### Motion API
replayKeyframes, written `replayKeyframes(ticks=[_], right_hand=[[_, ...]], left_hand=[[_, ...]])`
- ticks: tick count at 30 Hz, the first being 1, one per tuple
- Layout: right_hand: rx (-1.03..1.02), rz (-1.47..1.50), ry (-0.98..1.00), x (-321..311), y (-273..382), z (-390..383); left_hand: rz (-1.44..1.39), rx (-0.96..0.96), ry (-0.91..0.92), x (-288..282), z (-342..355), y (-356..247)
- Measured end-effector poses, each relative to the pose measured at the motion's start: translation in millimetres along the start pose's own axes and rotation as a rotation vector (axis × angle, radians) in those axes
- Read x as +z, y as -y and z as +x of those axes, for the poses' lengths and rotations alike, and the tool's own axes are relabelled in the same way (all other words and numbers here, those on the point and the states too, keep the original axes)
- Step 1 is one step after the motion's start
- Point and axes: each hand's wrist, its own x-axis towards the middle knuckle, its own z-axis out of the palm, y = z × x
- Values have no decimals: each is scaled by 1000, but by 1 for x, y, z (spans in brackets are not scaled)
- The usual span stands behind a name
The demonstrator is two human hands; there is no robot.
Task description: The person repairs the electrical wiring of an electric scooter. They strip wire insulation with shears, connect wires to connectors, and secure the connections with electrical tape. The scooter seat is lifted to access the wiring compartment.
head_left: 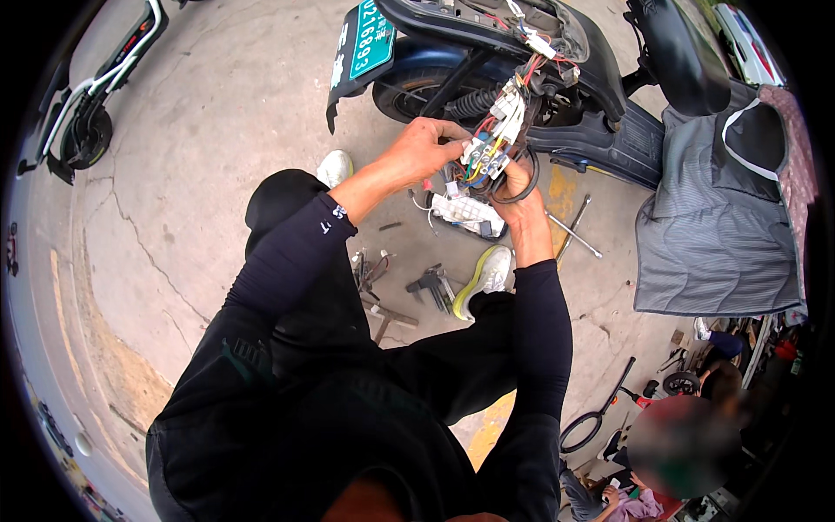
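Note:
A dark electric scooter (574, 143) stands in front of me with its wiring exposed. A thick bundle of coloured wires with white connectors (511, 111) hangs out of its body. My right hand (519, 193) is closed round a terminal block (484, 162) with wires fixed to it, and a black cable loops by its fingers. On the block's left side, my left hand (421, 155) pinches at the wires; its fingertips partly hide what they grip. Just below both hands is a box with a white label (467, 214), wires coming from its end.
A cross-shaped wrench (574, 228) lies right of my right forearm. Between my feet are a black tool (430, 285) and loose wiring (372, 270). A grey quilted cover (722, 217) hangs at the right. People sit among parts at lower right; another scooter (91, 113) stands upper left.

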Motion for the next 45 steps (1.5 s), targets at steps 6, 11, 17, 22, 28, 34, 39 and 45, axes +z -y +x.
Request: replayKeyframes(ticks=[6,11,17,22,28,34,39,45], right_hand=[[-35,-44,-33,8,11,-11],[-89,8,-127,5,8,-14],[-67,-12,-179,19,10,-18],[-54,-66,-197,5,8,-13],[-64,-41,-193,-6,10,-11],[-102,67,-253,-2,5,-14],[-158,-14,-310,16,7,-38],[-345,-373,-539,4,18,-94]], left_hand=[[-362,-34,-69,4,0,35],[-629,-76,-54,4,-12,37],[-381,82,41,5,-12,44],[-119,247,51,15,-8,42],[-49,250,-355,15,-6,52],[737,844,-458,23,-54,34],[1212,1389,-10,23,-58,24],[1262,980,400,39,-48,2]])
